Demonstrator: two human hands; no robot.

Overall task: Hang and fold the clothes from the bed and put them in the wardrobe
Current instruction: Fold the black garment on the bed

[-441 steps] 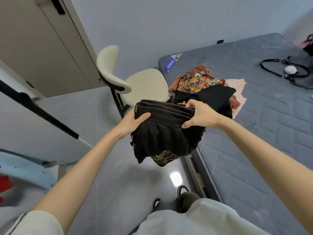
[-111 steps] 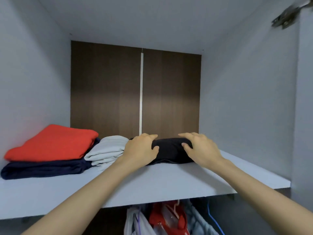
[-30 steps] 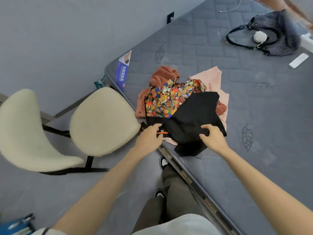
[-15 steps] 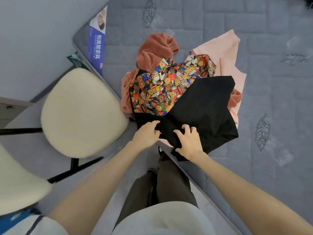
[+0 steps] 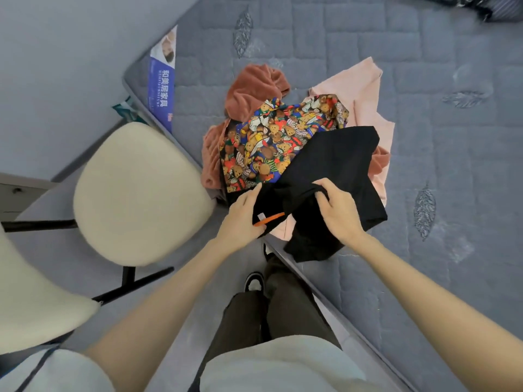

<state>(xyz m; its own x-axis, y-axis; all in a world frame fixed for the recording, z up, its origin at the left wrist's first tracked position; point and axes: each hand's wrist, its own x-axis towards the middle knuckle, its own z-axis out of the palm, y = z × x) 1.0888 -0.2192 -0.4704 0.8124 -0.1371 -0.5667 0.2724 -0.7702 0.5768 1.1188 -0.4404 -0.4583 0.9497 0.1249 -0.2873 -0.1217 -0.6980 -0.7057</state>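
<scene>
A pile of clothes lies at the near edge of the grey quilted bed (image 5: 441, 154). On top is a black garment (image 5: 336, 162) with an orange strip at its collar. My left hand (image 5: 243, 219) pinches that collar edge by the orange strip. My right hand (image 5: 339, 213) grips a bunched fold of the same black cloth. Under it lie a bright teddy-bear print garment (image 5: 271, 142), a rust-brown one (image 5: 254, 89) and a pale pink one (image 5: 365, 91).
A cream chair (image 5: 135, 193) with black legs stands to the left, close against the bed's corner. A second cream seat back (image 5: 31, 301) is at the lower left. A dark bag (image 5: 486, 4) lies at the bed's far right. My legs and shoes stand by the bed edge.
Both hands have closed on the black garment and lifted its near edge, baring the orange collar strip. The right hand has moved up and right with a bunch of the cloth.
</scene>
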